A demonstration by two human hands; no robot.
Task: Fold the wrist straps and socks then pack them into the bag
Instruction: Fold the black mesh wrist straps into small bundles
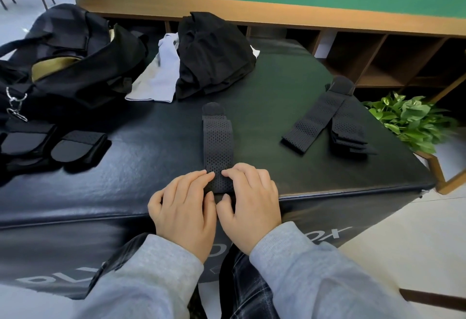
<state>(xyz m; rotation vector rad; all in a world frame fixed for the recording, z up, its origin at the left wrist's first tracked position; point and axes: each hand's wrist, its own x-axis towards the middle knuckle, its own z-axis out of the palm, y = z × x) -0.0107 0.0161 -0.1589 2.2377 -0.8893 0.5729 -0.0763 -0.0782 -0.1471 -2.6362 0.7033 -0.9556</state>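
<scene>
Folding a wrist strap at the desk's near edge.
Both hands (216, 200) pinched the near end of the perforated wrist strap (217, 147) at frame centre; next, probably, rolling it away toward the open bag (63, 66), upper left.

Both hands (185, 209) (249, 205) side by side, fingers (201, 176) curled

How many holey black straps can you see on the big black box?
3: one strap under both hands, two more straps lying side by side at the right. The dark folded pieces at the left may be others.
</scene>
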